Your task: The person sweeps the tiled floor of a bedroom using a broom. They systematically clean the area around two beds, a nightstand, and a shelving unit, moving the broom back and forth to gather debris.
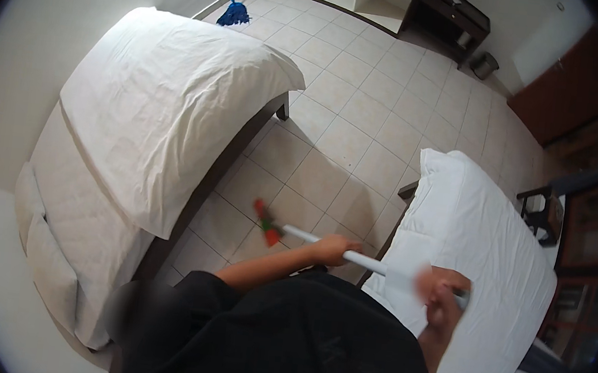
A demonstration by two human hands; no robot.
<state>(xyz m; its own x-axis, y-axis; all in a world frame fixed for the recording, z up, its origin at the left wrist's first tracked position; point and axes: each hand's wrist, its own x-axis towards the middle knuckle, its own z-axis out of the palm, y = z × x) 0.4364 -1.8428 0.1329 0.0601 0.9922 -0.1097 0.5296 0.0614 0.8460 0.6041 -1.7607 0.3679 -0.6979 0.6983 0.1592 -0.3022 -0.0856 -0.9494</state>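
A broom point(366, 262) with a white handle and a red and green head point(266, 224) slants across the gap between two beds. My left hand point(336, 250) is wrapped round the middle of the handle. Near the handle's upper end, my right hand point(443, 292) is closed on it, partly smeared by motion, in front of the right bed's white bedding. The broom's head is low over the pale tiled floor point(347, 144), beside the left bed; whether its bristles touch the tiles I cannot tell.
On the left is a bed point(180, 72) with a white cover and dark frame; another bed point(470, 226) is on the right. A blue mop point(235, 14) leans by the far wall. Farther off are an open shelf point(362, 2), a dark desk point(452, 13), a bin point(484, 65) and a chair point(542, 212).
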